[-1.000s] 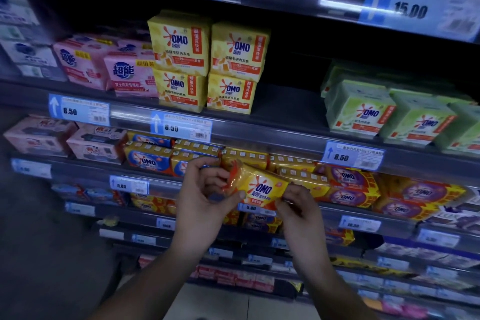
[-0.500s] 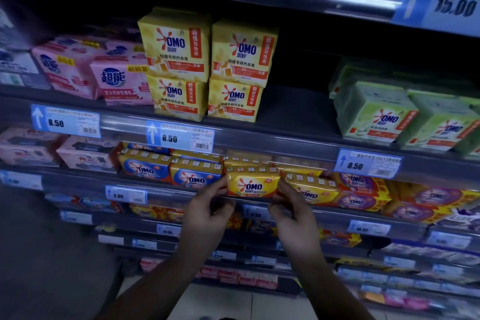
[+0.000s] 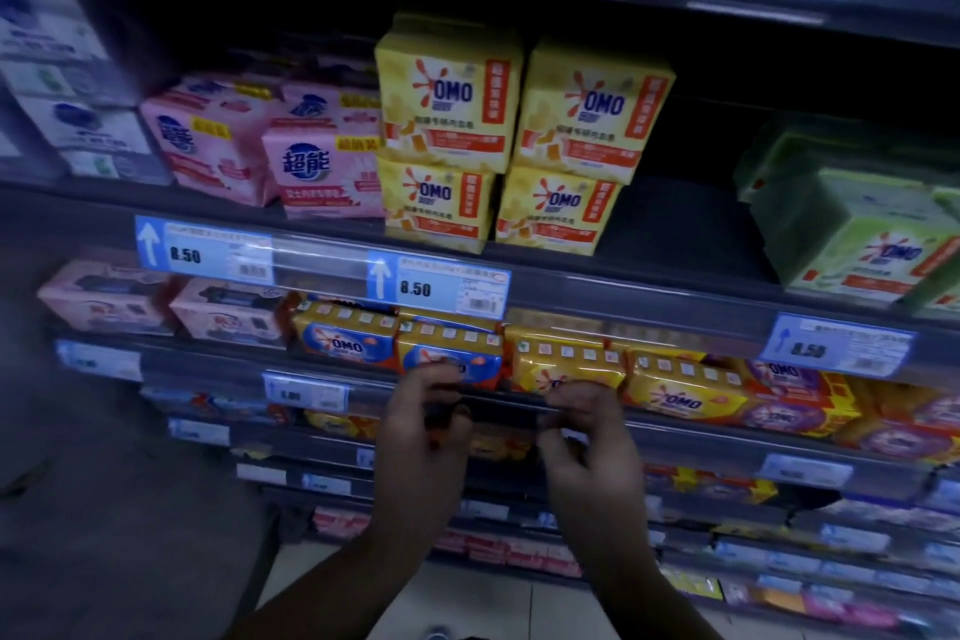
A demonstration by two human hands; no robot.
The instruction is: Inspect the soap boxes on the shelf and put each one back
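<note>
Two bare forearms (image 3: 332,585) rise from the lower edge, with the left hand (image 3: 422,437) and right hand (image 3: 589,447) raised side by side, backs toward the camera, fingers curled inward; blur hides whether they grip anything.

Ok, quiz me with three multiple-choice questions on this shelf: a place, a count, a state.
1. The pink boxes stand: A left of the tall yellow OMO boxes; B right of them; C on them.
2. The tall yellow OMO boxes number: A two; B four; C six.
3. The yellow soap bar just above the right hand is: A gripped; B lying in its row; C on the floor.
Answers: A, pink sits at the yellow stacks' left; B, two stacks of two; B, no fingers curl round it.
</note>
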